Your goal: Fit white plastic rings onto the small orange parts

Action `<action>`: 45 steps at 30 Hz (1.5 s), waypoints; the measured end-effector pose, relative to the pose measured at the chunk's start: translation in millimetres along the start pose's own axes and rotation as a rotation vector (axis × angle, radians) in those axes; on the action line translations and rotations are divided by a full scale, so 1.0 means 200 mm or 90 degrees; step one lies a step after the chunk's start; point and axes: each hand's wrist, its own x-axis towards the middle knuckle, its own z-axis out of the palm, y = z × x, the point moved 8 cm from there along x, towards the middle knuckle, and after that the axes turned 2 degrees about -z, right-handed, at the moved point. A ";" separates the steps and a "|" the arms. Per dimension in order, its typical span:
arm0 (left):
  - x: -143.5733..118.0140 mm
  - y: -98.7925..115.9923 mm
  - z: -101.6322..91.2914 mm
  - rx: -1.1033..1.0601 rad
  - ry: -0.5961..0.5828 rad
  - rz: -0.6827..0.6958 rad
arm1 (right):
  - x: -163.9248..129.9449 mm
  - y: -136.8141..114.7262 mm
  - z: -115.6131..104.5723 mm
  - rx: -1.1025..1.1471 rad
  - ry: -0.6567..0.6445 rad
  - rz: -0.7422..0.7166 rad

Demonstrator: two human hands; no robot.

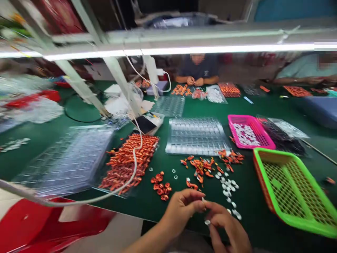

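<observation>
My left hand [184, 207] and my right hand [228, 228] meet over the near edge of the green table [247, 196]. Both pinch small white parts [206, 222] between their fingertips; the blur hides what the parts are. Just beyond the hands lie loose white round pieces [228, 186], small orange-red ring pieces [161, 186] and a scatter of orange parts [202, 167].
A clear blister tray [196, 135] sits mid-table, a tray of orange parts [129, 160] to its left. A pink basket [250, 131] and a green mesh basket [295, 189] stand right. A white cable [135, 161] hangs from a lamp frame. Two people work across the table.
</observation>
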 end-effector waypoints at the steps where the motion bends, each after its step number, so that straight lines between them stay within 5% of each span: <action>1: -0.01 0.02 0.00 0.018 -0.022 -0.001 | -0.01 -0.02 -0.01 -0.073 -0.022 -0.010; 10: -0.05 0.06 0.03 0.046 -0.131 -0.016 | 0.00 -0.09 0.03 -0.141 -0.163 -0.095; 13: -0.05 0.05 0.03 0.057 -0.132 -0.015 | -0.02 -0.04 0.01 -0.056 -0.136 -0.018; 18: -0.06 0.04 0.02 0.111 -0.125 0.019 | -0.04 0.10 -0.04 0.117 -0.028 0.235; 21: -0.07 0.07 0.04 0.221 -0.124 0.097 | -0.03 0.14 -0.02 0.131 -0.048 0.312; 30: -0.12 0.17 0.13 0.383 -0.173 0.306 | 0.01 0.15 0.01 0.110 -0.138 0.390; 39: -0.15 0.16 0.14 0.413 -0.174 0.378 | -0.01 0.18 0.03 0.137 -0.155 0.441; 45: -0.14 0.15 0.13 0.439 -0.135 0.341 | -0.01 0.20 0.04 0.154 -0.162 0.462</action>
